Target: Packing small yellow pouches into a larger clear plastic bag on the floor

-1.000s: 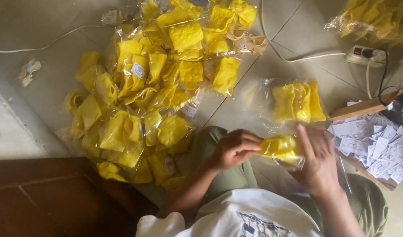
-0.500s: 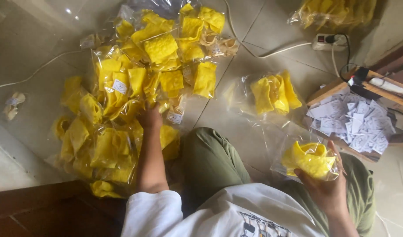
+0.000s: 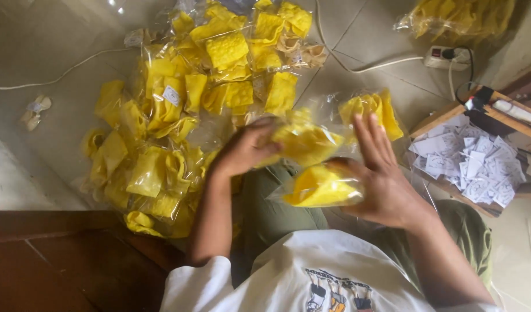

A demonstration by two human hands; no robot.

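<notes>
My left hand (image 3: 245, 149) grips a clear plastic bag of yellow crackers (image 3: 307, 142), lifted above my lap. My right hand (image 3: 381, 176) holds a second bag of yellow crackers (image 3: 320, 188) just below the first, with its fingers spread upward. The two bags are close together, almost touching. A big pile of similar yellow cracker bags (image 3: 190, 110) lies on the tiled floor to my left and ahead.
Another filled bag (image 3: 374, 110) lies on the floor behind my hands. A wooden tray of small white paper slips (image 3: 470, 164) sits at right. A white power strip (image 3: 444, 56) with cables lies beyond, and a large bag of crackers (image 3: 462, 17) at top right.
My left hand came back from the pile carrying a new bag and brought it next to the bag in my right hand, which rose toward the middle.
</notes>
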